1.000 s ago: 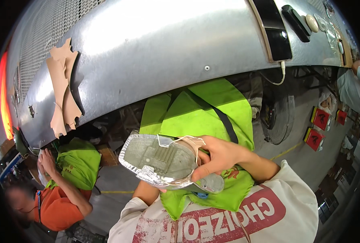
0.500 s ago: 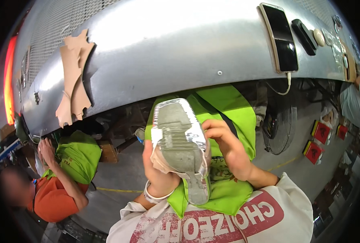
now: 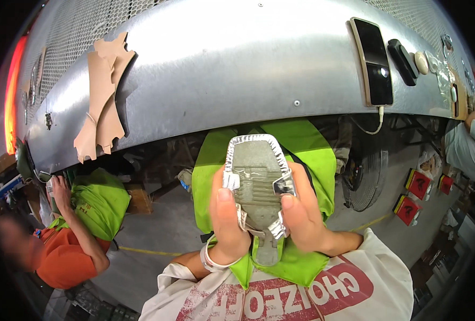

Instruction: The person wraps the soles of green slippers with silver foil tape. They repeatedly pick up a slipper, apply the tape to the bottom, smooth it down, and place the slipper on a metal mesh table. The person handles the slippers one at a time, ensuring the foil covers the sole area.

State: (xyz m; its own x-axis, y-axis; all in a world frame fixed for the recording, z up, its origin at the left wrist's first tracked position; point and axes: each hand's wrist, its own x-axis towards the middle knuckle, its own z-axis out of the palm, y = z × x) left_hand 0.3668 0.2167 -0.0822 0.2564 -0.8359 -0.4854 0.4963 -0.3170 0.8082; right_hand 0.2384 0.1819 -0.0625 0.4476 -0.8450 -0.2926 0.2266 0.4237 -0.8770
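Head view, hands (image 3: 304, 219) holding silvery shoe (image 3: 256, 195), lettered shirt (image 3: 288, 297)

1. The left hand (image 3: 229, 227) and right hand (image 3: 306, 222) grip a shoe (image 3: 254, 155) from either side, grey underside up, squared toe toward the desk (image 3: 221, 69), silvery material along its edges.
2. A green apron (image 3: 210, 176) spreads beneath the shoe.
3. Tan cut pieces (image 3: 102, 91) overlap on the desk's left part.
4. A phone (image 3: 374, 64) with a white cable (image 3: 380, 122) lies at right, beside a black case (image 3: 403, 62).
5. A co-worker in an orange shirt (image 3: 74, 262) sits at left.
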